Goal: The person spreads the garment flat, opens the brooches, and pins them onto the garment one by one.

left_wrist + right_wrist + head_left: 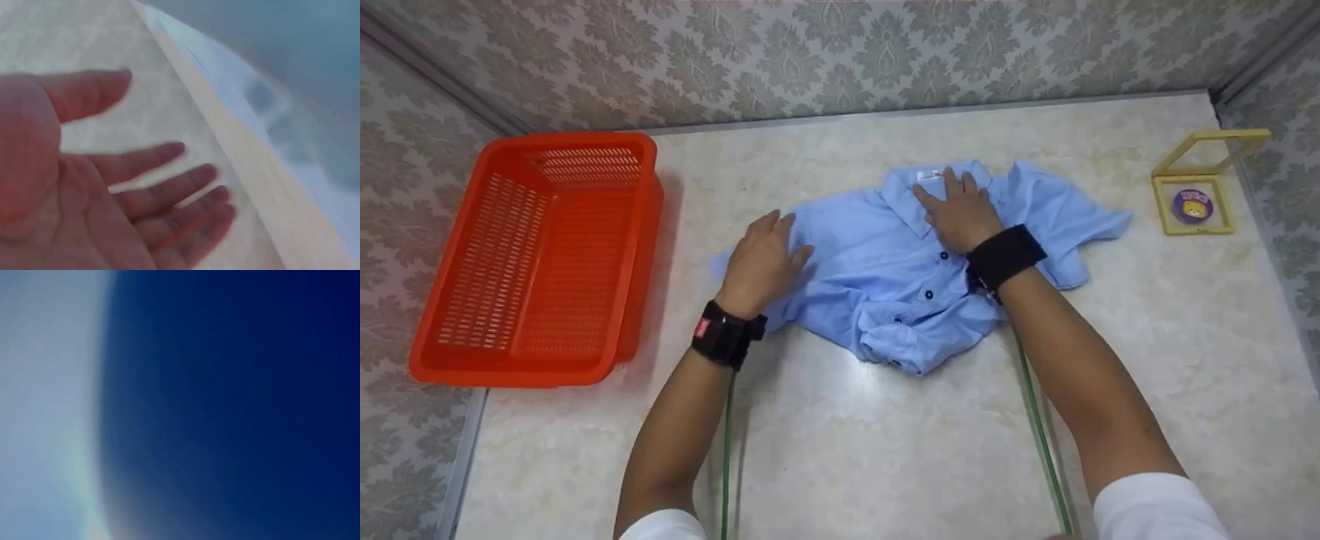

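A light blue button-up shirt point(840, 240) lies rumpled on the table, its collar toward the back and several dark buttons down its front. My left hand point(763, 262) is over the shirt's left side, fingers relaxed and holding nothing. In the left wrist view that hand point(129, 185) shows its palm and spread fingers, with blurred blue cloth point(304, 95) to the right. My right hand point(960, 214) rests on the shirt near the collar label, fingers spread. Dark, blurred blue point(225, 394) fills most of the right wrist view, and the hand cannot be made out there.
An orange-red plastic basket point(637, 277) stands at the left of the table point(840, 450). At the back right is a small yellow-framed case point(1232, 214) with its lid raised and a round purple piece point(1192, 206) inside. Green cables point(727, 450) run from both wrists.
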`<state>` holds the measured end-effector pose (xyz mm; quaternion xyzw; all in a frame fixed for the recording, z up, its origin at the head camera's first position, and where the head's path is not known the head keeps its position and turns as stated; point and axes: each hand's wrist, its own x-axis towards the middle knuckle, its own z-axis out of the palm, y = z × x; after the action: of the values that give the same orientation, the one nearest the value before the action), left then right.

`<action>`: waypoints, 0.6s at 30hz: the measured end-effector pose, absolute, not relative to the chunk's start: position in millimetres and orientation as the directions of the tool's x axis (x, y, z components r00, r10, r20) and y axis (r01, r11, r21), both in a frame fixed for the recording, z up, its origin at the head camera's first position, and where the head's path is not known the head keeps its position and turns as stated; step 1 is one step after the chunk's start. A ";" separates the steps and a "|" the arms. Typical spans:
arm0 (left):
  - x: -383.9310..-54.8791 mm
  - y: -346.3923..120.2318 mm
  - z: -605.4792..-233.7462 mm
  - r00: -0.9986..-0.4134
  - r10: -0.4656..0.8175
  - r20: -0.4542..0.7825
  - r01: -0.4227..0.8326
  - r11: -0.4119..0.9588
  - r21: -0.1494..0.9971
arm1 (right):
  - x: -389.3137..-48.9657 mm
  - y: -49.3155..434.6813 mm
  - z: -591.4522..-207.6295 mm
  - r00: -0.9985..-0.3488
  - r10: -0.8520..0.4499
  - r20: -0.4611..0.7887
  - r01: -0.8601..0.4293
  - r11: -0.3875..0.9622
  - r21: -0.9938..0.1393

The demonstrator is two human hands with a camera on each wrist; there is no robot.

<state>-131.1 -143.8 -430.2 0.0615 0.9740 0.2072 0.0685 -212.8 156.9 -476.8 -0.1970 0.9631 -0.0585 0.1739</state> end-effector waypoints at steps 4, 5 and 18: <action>-155.7 -109.2 -427.4 -0.951 0.270 -0.153 0.199 0.910 0.364 | -212.2 156.9 -475.7 -0.866 -0.404 -0.295 -0.367 0.914 -0.175; -161.4 -100.1 -427.3 -0.943 0.289 -0.164 0.221 0.914 0.339 | -212.3 156.9 -475.5 -0.867 -0.404 -0.293 -0.368 0.914 -0.172; -198.0 -0.9 -455.5 -0.829 0.438 -0.349 0.393 0.899 0.194 | -212.0 156.7 -476.5 -0.875 -0.385 -0.293 -0.357 0.922 -0.148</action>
<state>-198.0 -0.9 -455.5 0.2176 0.9545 0.0572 0.1959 -212.0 156.7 -476.5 -0.1918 0.9672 -0.0446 0.1604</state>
